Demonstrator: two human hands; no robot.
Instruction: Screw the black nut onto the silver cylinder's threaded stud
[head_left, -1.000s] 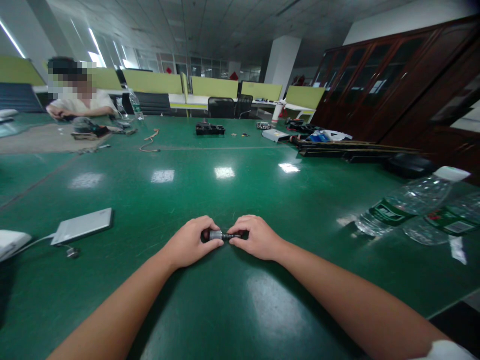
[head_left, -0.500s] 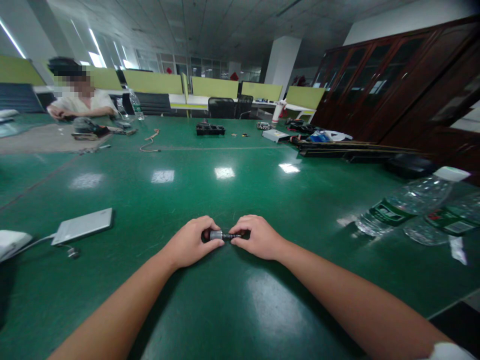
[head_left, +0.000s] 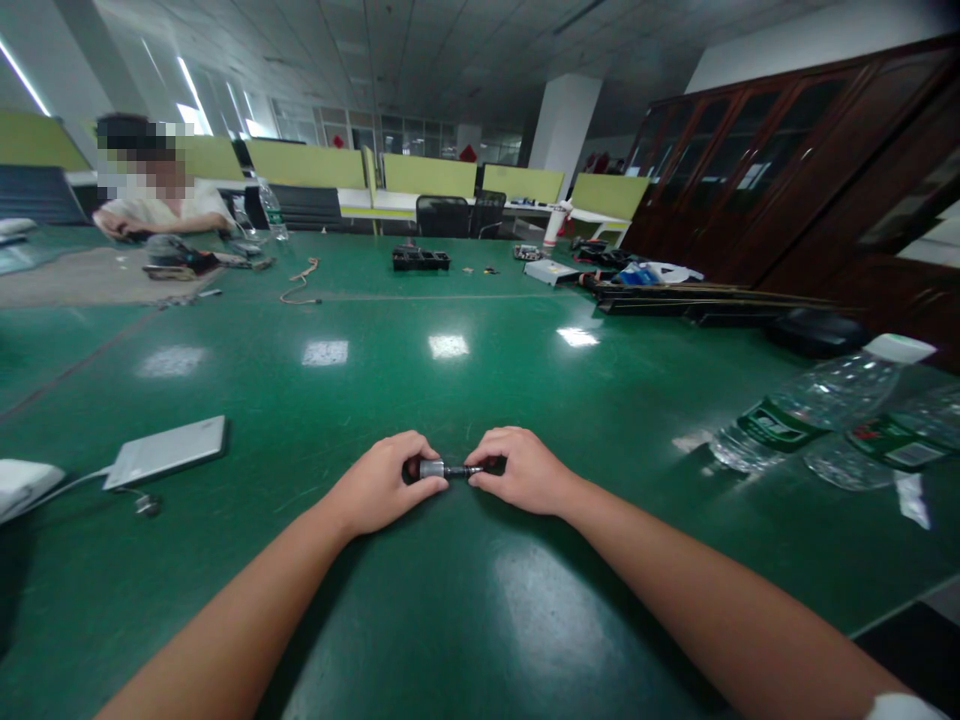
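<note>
Low over the green tabletop point(head_left: 390, 620), near the middle of the view, my two hands meet at one small object. My left hand point(head_left: 386, 485) is closed round a silver-and-black cylinder point(head_left: 432, 469), whose left end is partly covered by the fingers. A thin dark rod point(head_left: 457, 471) sticks out from its right end, in line with it. My right hand point(head_left: 521, 472) pinches the tip of this rod between thumb and fingertips. The object lies level, left to right. Its exact kind is too small to make out.
A silver flat box with a cable point(head_left: 169, 452) lies at left. Two clear bottles point(head_left: 814, 405) stand at right. Farther back are a black tray point(head_left: 421, 259), a cord point(head_left: 301, 283) and dark metal strips point(head_left: 675, 298). A person point(head_left: 161, 205) sits at the far left.
My right hand has slid slightly to the right along the rod, so more of the rod shows between the hands. My left hand has stayed in place.
</note>
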